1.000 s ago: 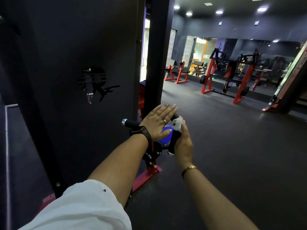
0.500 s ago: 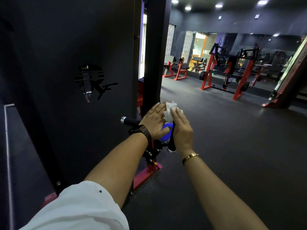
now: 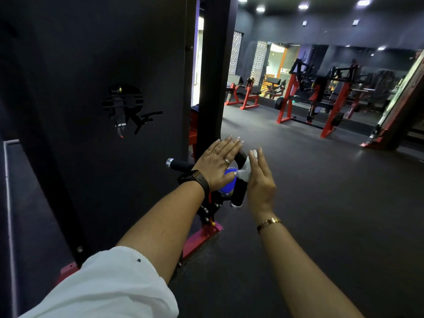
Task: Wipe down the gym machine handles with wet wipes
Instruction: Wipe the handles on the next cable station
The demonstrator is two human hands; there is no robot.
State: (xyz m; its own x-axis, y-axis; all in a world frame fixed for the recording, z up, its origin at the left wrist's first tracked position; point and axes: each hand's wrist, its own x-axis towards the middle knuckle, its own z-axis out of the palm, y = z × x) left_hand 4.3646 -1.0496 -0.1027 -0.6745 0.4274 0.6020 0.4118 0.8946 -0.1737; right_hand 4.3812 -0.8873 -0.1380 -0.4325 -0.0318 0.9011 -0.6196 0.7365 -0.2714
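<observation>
A black curved machine handle with chrome end caps hangs low beside the machine; its left grip (image 3: 181, 165) sticks out leftward and its right grip (image 3: 239, 191) points down. My left hand (image 3: 218, 164) lies flat over the top of the handle, fingers straight, with a blue round part (image 3: 228, 183) showing under the palm. My right hand (image 3: 259, 180) is held edge-on with straight fingers and presses a white wet wipe (image 3: 245, 171) against the right grip. The bend of the handle (image 3: 242, 157) shows between the two hands.
The tall black machine panel (image 3: 103, 111) and upright post (image 3: 213, 76) stand right behind the handle, with a red base foot (image 3: 202, 235) on the floor. Dark rubber floor (image 3: 321, 203) stretches to the right. Red and black machines (image 3: 321, 99) line the far mirrored wall.
My right hand has slid with the wipe from the top of the bend down onto the right grip, and its fingers have straightened. My left hand has stayed flat on the handle.
</observation>
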